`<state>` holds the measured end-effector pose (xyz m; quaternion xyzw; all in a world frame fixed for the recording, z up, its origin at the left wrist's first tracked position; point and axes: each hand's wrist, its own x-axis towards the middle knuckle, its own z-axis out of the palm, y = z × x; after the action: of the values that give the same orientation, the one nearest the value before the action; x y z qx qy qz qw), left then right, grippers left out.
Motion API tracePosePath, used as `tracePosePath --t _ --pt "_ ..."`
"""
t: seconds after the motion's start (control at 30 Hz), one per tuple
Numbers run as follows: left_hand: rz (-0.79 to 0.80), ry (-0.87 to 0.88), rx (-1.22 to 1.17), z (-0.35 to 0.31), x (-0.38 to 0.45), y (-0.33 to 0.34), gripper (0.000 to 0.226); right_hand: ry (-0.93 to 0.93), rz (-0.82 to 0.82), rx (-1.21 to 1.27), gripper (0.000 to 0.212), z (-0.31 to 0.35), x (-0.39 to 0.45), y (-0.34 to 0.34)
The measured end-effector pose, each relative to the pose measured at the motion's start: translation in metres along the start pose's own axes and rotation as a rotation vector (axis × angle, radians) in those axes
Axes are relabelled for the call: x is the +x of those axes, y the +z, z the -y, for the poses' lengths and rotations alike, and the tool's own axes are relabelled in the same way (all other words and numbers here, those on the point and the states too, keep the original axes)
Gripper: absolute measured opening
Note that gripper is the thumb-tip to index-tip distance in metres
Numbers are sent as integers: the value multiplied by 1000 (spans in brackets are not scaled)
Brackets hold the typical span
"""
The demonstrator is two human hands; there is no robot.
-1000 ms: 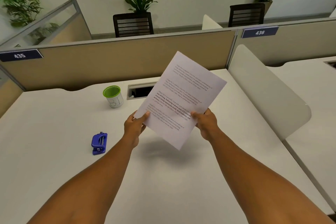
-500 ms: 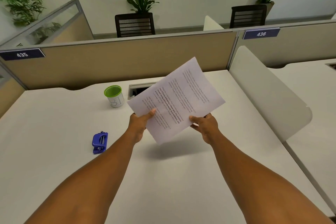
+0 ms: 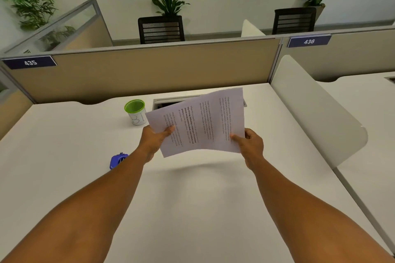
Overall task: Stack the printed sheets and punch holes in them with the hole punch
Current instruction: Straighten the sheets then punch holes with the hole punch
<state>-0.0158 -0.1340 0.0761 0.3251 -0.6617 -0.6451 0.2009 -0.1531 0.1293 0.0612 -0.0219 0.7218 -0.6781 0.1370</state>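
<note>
Turned sideways, printed sheets (image 3: 201,121) now span left hand (image 3: 155,140) to right hand (image 3: 250,143).

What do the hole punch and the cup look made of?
Hole punch: likely glossy blue plastic, judging by its sheen; the left arm hides part of it. Cup: probably matte white paper or plastic with a green inside; I cannot tell which.
</note>
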Motion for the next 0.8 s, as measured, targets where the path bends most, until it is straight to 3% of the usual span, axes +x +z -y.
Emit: tracePosePath --t 0.17,0.5,0.67,0.8 --pt "-41 18 33 9 -11 3 38 3 30 -169 26 -9 -4 3" --pt "-74 -26 41 35 -35 14 31 22 74 -306 39 -33 -16 -1" --pt "-79 -85 128 53 -44 14 48 30 76 -360 32 -44 -22 -3" --pt "-110 -53 78 42 -43 16 41 -3 50 -335 25 -36 -22 -2"
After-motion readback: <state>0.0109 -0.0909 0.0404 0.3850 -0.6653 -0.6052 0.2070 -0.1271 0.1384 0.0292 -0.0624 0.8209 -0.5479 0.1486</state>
